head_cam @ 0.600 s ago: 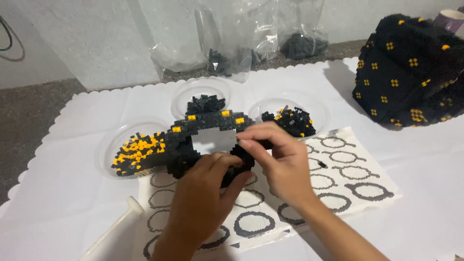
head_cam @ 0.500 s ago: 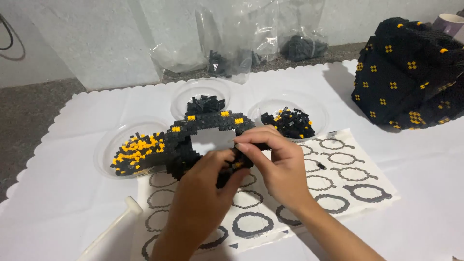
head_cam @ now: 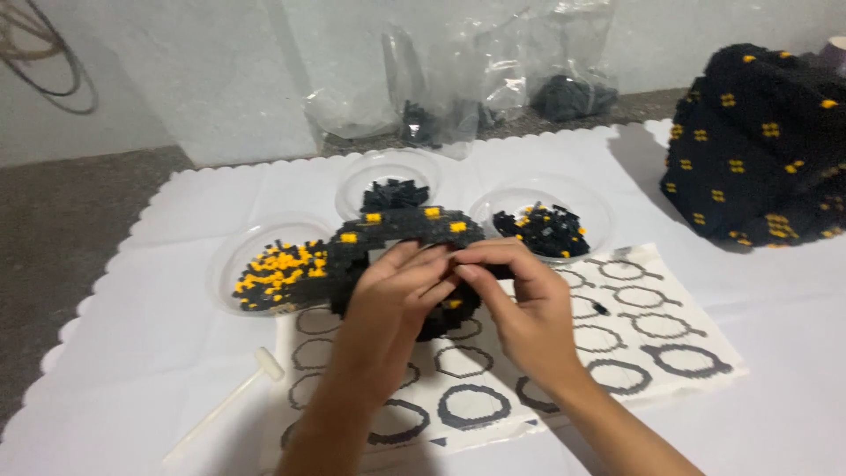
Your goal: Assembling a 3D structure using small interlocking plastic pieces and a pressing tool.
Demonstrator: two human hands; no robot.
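Both hands' fingers [head_cam: 441, 269] now closer together, pinching studded black-and-yellow brick ring [head_cam: 401, 234].

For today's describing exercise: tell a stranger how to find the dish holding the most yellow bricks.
Start at the white scalloped mat. Three clear round dishes sit around the black ring-shaped model under the hands. The leftmost dish is the one: mostly yellow bricks, while its neighbours hold mainly black.

Our hands cover most of the black brick ring [head_cam: 401, 231] (its middle is hidden), and the dark brick model [head_cam: 762, 145] runs off the right edge.
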